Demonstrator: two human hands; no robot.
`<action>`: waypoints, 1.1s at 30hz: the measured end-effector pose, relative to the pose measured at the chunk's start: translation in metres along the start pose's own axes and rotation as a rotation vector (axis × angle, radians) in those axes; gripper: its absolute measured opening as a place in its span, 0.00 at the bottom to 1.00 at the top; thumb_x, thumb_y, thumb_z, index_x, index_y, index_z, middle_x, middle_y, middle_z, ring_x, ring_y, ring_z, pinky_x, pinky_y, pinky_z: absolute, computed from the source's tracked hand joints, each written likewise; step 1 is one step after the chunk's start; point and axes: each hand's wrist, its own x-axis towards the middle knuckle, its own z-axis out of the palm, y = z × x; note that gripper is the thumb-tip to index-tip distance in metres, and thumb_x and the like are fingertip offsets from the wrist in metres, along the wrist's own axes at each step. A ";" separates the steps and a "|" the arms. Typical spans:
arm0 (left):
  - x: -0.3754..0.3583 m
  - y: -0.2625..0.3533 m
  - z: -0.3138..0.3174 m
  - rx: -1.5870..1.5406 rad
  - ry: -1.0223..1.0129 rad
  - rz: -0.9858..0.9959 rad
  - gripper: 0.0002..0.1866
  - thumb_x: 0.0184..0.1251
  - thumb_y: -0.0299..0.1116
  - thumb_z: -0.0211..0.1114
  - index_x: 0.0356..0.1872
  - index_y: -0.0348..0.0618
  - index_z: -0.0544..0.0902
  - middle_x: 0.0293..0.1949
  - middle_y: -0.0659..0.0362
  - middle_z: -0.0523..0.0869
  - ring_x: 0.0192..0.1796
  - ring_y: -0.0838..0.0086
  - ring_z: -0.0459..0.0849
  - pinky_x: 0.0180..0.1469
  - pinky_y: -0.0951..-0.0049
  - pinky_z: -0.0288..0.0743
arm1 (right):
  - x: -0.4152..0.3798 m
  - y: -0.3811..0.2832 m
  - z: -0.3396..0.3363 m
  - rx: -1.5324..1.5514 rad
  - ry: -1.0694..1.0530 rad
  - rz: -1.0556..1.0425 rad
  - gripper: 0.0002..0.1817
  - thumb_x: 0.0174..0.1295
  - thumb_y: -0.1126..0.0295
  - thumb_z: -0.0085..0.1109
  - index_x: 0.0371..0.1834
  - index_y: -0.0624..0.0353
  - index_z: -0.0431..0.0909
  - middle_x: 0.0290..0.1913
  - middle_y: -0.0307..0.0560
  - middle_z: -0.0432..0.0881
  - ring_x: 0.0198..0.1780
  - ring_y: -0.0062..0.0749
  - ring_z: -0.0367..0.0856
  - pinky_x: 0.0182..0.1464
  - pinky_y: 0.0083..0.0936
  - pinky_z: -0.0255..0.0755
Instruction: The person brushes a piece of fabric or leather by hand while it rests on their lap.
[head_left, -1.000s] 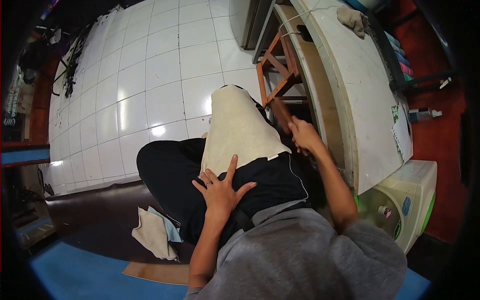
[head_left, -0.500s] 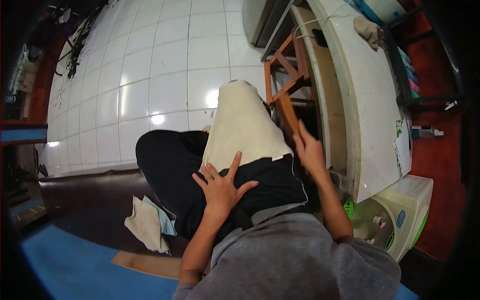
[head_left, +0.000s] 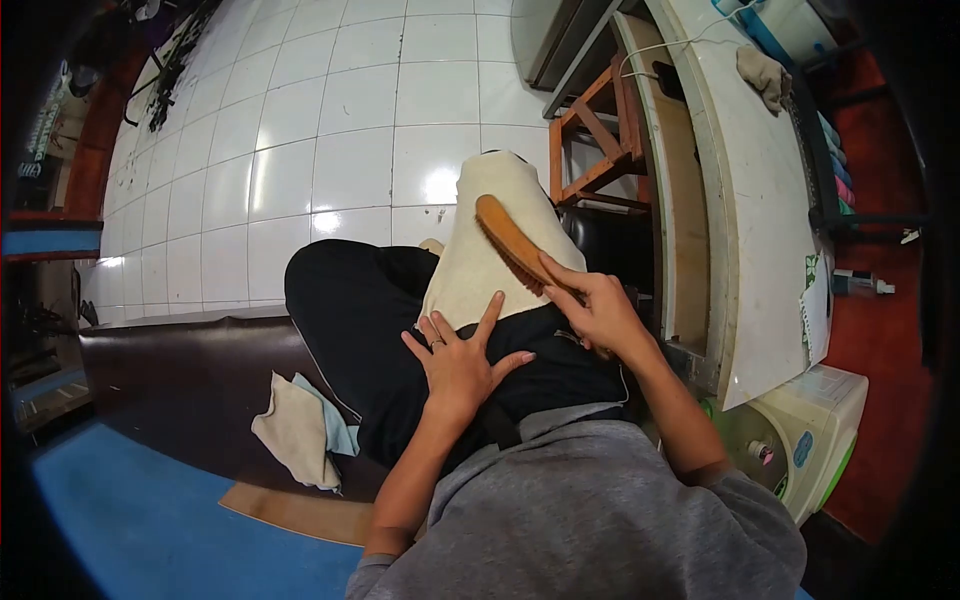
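**Wooden brush over cream cloth, R hand gripping**

Wood-backed oblong scrub brush w/ dark bristles [head_left: 512, 243] sits in the right hand [head_left: 597, 310], fingers curled round its near end, thumb side toward the cloth. Brush lies up and left of that hand, over the cream-coloured fabric sheet [head_left: 480, 255] draped across the person's raised knee. Long axis runs diagonally: near end at the R hand, far rounded end pointing up-left, toward the white tiled floor [head_left: 330, 130]. Bristles face down and left, at or just above the cloth; can't tell if they actually touch.

Left hand [head_left: 462, 362] is flat, fingers spread, pressed on the black trousers [head_left: 350, 320] at the lower edge of the cream sheet, fingertips just onto or against the fabric hem. It holds nothing. L hand is below the brush and near it, but apart; R hand is the one on the brush, so the nearer by far.

Round about: orange-brown wooden stool frame [head_left: 595, 140] just beyond the knee, right of the cloth; long white worn countertop [head_left: 750, 220] further right w/ a crumpled beige rag [head_left: 765, 75] on it; white-and-green plastic appliance [head_left: 810, 430] below the counter's near end. Lower left, a crumpled pale cloth w/ light-blue layer [head_left: 300, 435] on the dark brown mat [head_left: 170, 390].
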 end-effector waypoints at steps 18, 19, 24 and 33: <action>-0.002 0.000 0.002 0.019 0.023 0.017 0.50 0.52 0.83 0.52 0.79 0.82 0.57 0.62 0.14 0.66 0.71 0.19 0.60 0.66 0.18 0.48 | -0.023 0.084 -0.004 0.455 0.261 0.280 0.26 0.76 0.64 0.55 0.76 0.50 0.68 0.24 0.32 0.69 0.16 0.14 0.67 0.16 0.19 0.63; -0.001 0.000 0.001 0.018 0.010 0.014 0.51 0.52 0.83 0.51 0.79 0.82 0.57 0.62 0.14 0.66 0.71 0.19 0.60 0.66 0.18 0.48 | -0.023 0.083 -0.008 0.440 0.243 0.328 0.26 0.75 0.64 0.56 0.76 0.51 0.68 0.24 0.33 0.71 0.18 0.16 0.69 0.19 0.20 0.66; -0.001 0.000 0.003 0.013 0.013 0.015 0.51 0.52 0.83 0.51 0.79 0.82 0.57 0.62 0.14 0.66 0.71 0.18 0.60 0.66 0.18 0.48 | -0.001 0.137 -0.024 -0.040 0.313 0.176 0.27 0.73 0.64 0.58 0.74 0.55 0.70 0.25 0.41 0.76 0.25 0.19 0.77 0.31 0.24 0.75; 0.000 0.000 0.003 0.034 0.025 0.027 0.51 0.52 0.83 0.52 0.79 0.81 0.56 0.61 0.14 0.68 0.70 0.19 0.62 0.65 0.18 0.49 | 0.006 0.000 -0.037 -0.118 -0.075 -0.288 0.25 0.70 0.69 0.61 0.70 0.48 0.75 0.29 0.50 0.85 0.21 0.38 0.77 0.28 0.26 0.73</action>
